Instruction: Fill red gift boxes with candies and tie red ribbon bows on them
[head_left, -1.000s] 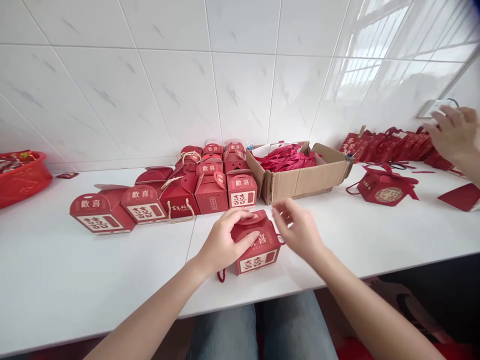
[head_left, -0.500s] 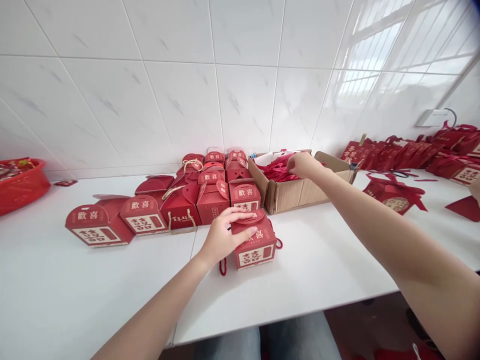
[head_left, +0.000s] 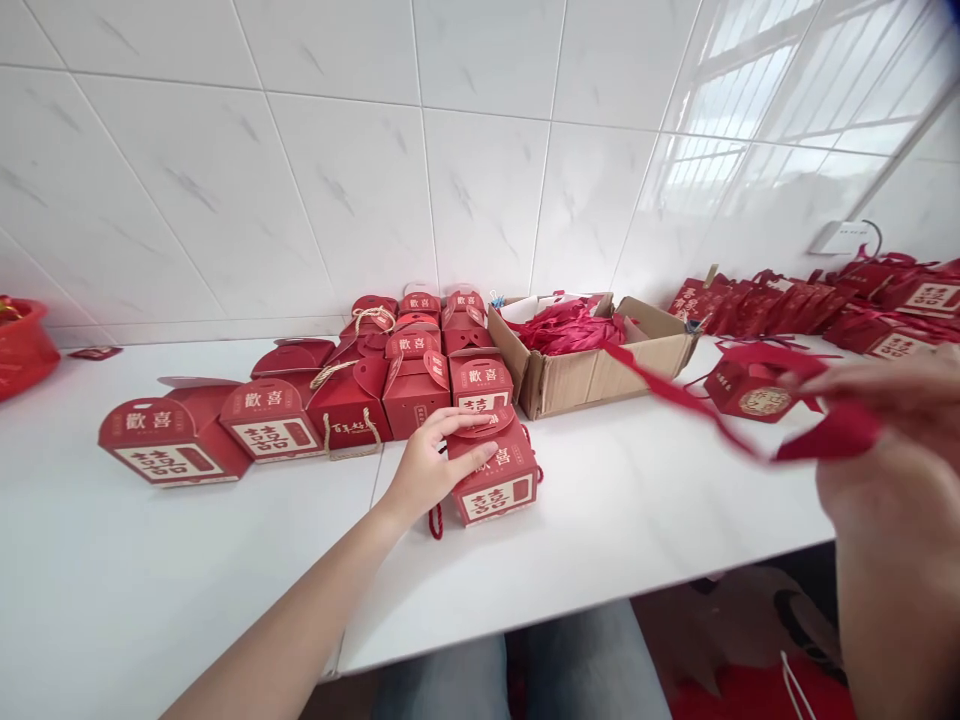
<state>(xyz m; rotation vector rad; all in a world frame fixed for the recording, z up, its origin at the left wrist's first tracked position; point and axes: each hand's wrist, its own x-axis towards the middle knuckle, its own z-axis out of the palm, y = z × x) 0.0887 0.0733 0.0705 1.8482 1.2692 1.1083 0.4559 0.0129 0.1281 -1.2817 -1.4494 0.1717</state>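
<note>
My left hand (head_left: 427, 462) rests on a small red gift box (head_left: 498, 478), its thumb and fingers gripping the domed top. A dark red cord hangs from each side of this box. At the right, my right hand (head_left: 862, 490) is blurred and closed on a red ribbon (head_left: 701, 410), which stretches through the air towards the cardboard box (head_left: 570, 388). More loose red ribbons (head_left: 562, 328) fill that cardboard box. Part of another person's hand (head_left: 904, 385) seems to overlap behind mine; the blur hides the details.
Several red gift boxes (head_left: 279, 420) stand in rows left of the cardboard box, some with rope handles. A red basin (head_left: 26, 350) is at the far left. A ribboned red box (head_left: 750, 385) and a pile of red bags and boxes (head_left: 795, 300) lie to the right.
My right hand has left the cardboard box and swung right and towards me, drawing out a ribbon. My left hand keeps its hold on the gift box. The view has shifted slightly.
</note>
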